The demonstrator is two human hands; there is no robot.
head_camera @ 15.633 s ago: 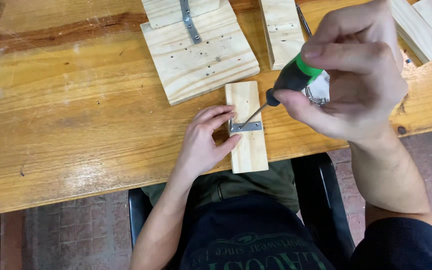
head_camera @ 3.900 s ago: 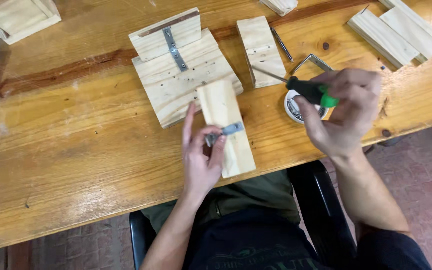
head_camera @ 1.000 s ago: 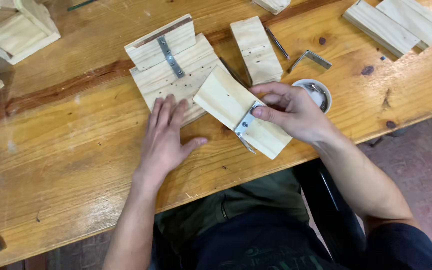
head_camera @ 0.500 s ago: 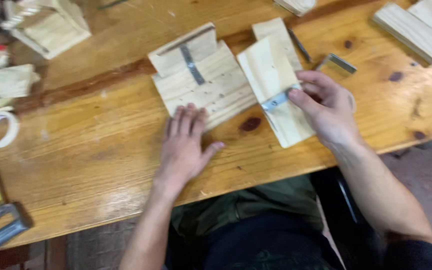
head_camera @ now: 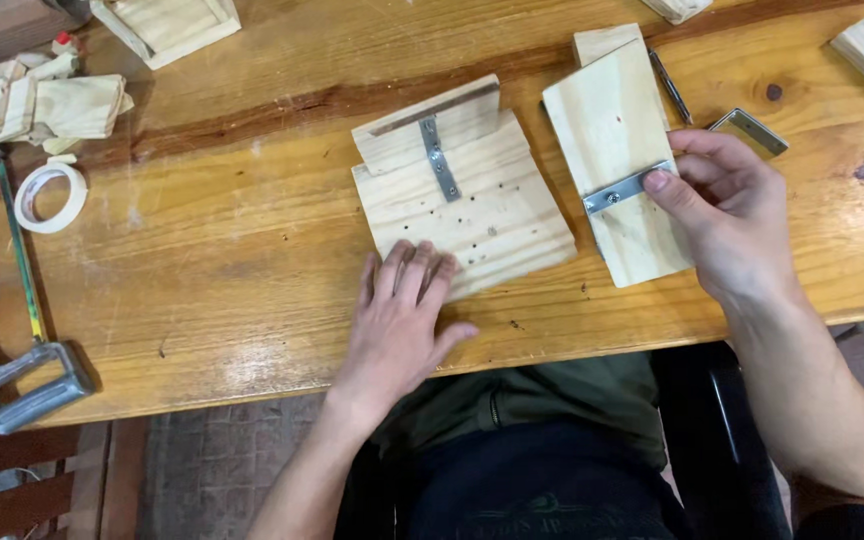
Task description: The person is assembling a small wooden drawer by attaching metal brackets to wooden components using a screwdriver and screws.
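Wooden counter (head_camera: 202,290) under everything. Panel of joined boards (head_camera: 462,200) at centre — left hand (head_camera: 402,320) flat, fingers spread, on its near edge. Smaller board (head_camera: 617,160) just right, bearing a metal strap (head_camera: 624,188) — right hand (head_camera: 727,215) pinching it.

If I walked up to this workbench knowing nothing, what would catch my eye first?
Probably the two hands at the near edge: the right hand grips a pale wood block crossed by a small metal strap, while the left hand lies flat by a ridged wooden panel at the centre. Far left, a hacksaw and a roll of tape lie on the wooden table.
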